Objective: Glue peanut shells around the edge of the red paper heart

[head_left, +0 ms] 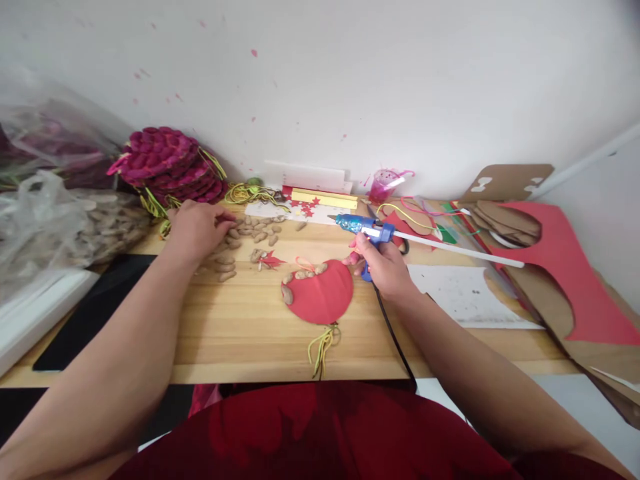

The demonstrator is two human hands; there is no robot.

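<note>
My right hand [383, 267] grips a blue glue gun [365, 230] with a long white glue stick in its back; the nozzle points left. My left hand [197, 230] is at the loose peanuts [260, 228], its fingers pinched together; what they hold, if anything, is hidden. Between the hands lies a red round piece [323, 297] with several peanuts along its upper left edge, an orange loop on top and yellow-green strings [323, 348] below. A red star-like cutout [271, 260] rests left of it.
Magenta peanut-covered pieces [167, 163] are stacked at the back left, beside a plastic bag of peanuts [95, 227]. A pink-stained cup [383, 187] stands by the wall. At right lie white paper [465, 293], red sheets [575, 260] and cardboard. The black cord [393, 333] crosses the front edge.
</note>
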